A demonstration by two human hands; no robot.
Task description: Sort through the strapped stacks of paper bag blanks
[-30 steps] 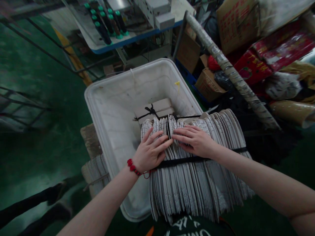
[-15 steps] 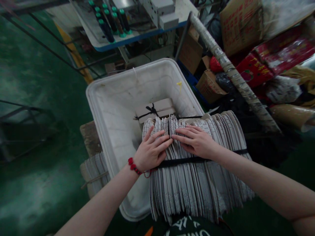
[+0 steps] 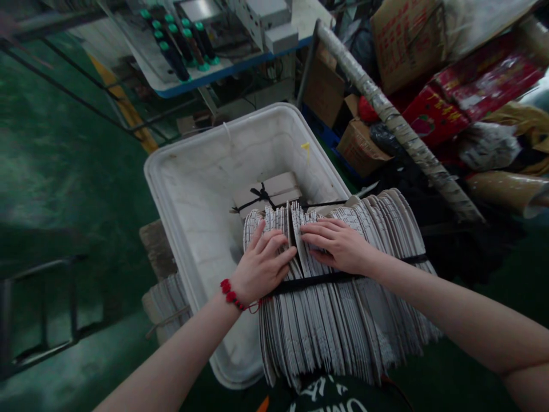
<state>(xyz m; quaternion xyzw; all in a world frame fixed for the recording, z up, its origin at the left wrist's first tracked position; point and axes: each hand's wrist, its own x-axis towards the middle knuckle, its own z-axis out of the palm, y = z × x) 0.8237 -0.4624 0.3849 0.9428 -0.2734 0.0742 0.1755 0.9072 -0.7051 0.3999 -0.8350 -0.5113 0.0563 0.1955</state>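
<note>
L hand & R hand both lie on top edges of a strapped cardboard stack, fingertips nearly meeting over a narrow split in the sheets. Fingers on both hands are spread & slightly curved, flat on the edges; no closed grip visible, tho can't tell how hard they press. Stack's long axis runs L–R across view, sheets on edge & fanned; most of it extends right of the fingers, so R hand is nearer its bulk. Black strap crosses just below the fingers. Tied bundle sits just past L fingertips in white plastic tub. Sheets under palms are hidden; what supports the stack's underside can't be seen. Near edge is partly cut off by dark shirt.
</note>
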